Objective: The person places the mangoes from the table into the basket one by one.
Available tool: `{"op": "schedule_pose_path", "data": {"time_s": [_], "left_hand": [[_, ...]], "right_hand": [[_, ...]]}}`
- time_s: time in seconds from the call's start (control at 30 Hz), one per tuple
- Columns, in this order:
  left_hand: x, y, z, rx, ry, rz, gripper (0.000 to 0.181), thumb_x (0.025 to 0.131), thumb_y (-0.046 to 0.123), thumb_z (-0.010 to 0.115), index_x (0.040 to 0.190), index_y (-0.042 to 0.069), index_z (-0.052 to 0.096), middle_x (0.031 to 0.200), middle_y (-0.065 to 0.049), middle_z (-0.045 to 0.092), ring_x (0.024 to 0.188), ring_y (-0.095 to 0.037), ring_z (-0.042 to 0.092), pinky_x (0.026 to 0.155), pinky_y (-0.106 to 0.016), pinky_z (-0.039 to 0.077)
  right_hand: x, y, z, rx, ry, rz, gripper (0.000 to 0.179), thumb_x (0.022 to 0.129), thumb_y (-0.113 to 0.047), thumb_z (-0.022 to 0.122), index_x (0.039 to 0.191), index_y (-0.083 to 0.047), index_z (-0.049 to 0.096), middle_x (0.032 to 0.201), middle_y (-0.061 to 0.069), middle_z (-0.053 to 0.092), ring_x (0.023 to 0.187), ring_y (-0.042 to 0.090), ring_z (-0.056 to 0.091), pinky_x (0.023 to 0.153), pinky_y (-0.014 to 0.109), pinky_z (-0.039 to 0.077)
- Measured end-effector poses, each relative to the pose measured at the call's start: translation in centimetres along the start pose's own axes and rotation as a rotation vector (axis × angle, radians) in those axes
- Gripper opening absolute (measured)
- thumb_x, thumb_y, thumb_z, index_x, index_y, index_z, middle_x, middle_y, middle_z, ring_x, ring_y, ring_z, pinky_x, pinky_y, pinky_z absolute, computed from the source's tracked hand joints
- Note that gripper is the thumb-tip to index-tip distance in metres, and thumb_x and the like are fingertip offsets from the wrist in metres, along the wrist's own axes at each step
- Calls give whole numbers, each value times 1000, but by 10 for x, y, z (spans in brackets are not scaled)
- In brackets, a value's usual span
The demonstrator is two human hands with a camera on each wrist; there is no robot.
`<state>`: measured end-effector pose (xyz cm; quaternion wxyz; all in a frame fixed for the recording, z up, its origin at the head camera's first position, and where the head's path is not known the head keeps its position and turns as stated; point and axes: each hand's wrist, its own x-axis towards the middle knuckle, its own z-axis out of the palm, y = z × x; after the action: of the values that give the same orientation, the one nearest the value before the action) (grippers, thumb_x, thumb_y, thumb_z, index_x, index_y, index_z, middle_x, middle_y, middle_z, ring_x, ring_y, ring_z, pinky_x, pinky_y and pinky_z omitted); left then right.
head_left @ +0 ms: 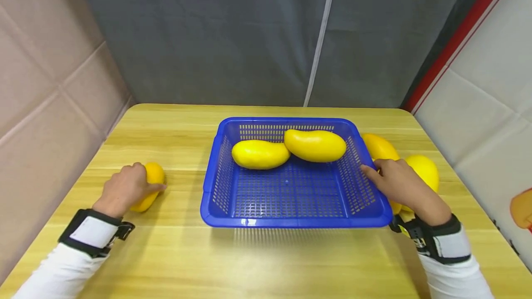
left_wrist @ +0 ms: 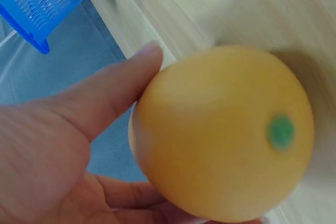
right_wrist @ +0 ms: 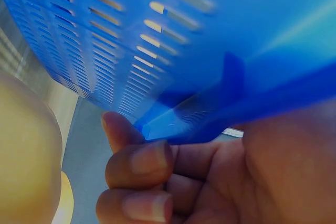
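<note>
On the left of the table, my left hand (head_left: 126, 189) grips an orange-yellow mango (head_left: 154, 174), thumb along one side and fingers along the other. Its green stem spot faces the camera in the left wrist view, where the mango (left_wrist: 223, 135) looks smooth and rounded. My right hand (head_left: 401, 183) holds the right rim of a blue plastic basket (head_left: 291, 222), its thumb over the rim. Curled fingers (right_wrist: 139, 171) show below that rim in the right wrist view. Inside the basket lie two yellow mangoes, one at left (head_left: 260, 154) and one at right (head_left: 316, 146).
Right of the basket, partly behind my right hand, are more fruits: an orange-yellow one (head_left: 379, 146) and a yellow one (head_left: 425, 170). A grey curtain (head_left: 216, 36) hangs behind the wooden table (head_left: 174, 253). Pale walls stand at both sides.
</note>
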<state>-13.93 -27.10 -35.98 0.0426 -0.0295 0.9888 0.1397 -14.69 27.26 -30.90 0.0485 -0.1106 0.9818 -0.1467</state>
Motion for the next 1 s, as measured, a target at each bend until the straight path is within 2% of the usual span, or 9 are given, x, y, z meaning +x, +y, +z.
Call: {"op": "schedule_pose_path", "data": {"time_s": [0.1,0.2,0.33,0.57,0.67,0.73,0.83,1.0], "left_hand": [[2,1,-2,11,-2,37,51,75,34,78,82,-7,50,67,-14,44,57,-29,46,47,-38,37],[5,6,-2,16,21,73,53,73,28,80,89,-11,48,70,-17,46,59,-32,47,49,-42,40],[6,20,-6,5,108,117,58,70,20,80,97,-15,44,71,-21,48,58,-33,49,49,-45,42],[1,61,-36,-11,292,268,59,67,15,82,105,-10,45,79,-23,50,60,-35,50,49,-46,44],[-2,86,-50,-15,321,325,62,69,14,81,113,-9,45,89,-26,51,68,-37,51,56,-50,48],[-3,103,-56,-18,328,366,64,70,15,81,118,-9,45,94,-27,51,73,-37,52,61,-51,49],[-3,128,-62,-30,290,436,67,71,17,82,122,-7,45,100,-25,51,77,-36,52,66,-49,51],[3,165,-59,-35,156,560,63,71,21,82,119,-2,49,99,-19,52,75,-30,53,65,-40,51]], "right_hand": [[-1,1,-1,8,-11,3,41,101,-37,46,75,-6,54,54,0,45,44,15,44,44,27,34],[-1,2,-2,5,-13,-2,41,101,-38,45,75,-6,54,54,0,44,44,15,44,44,26,33],[0,3,-3,-2,-13,-13,41,101,-37,46,73,-7,52,54,-1,44,44,14,43,44,26,33],[1,2,-2,3,-25,-7,40,101,-36,46,74,-6,53,54,0,44,45,15,44,45,26,33],[1,2,-1,7,-33,-10,41,101,-36,46,74,-7,54,54,-1,44,45,15,44,45,27,33],[1,2,-2,3,-29,-14,41,101,-36,46,73,-7,54,54,-1,44,45,15,44,45,27,33],[2,1,-3,-1,-19,-15,40,101,-35,46,72,-7,53,53,0,44,44,15,43,45,27,33],[3,1,-4,6,-22,-15,41,101,-36,46,73,-7,53,53,-1,43,44,15,43,45,26,33]]}}
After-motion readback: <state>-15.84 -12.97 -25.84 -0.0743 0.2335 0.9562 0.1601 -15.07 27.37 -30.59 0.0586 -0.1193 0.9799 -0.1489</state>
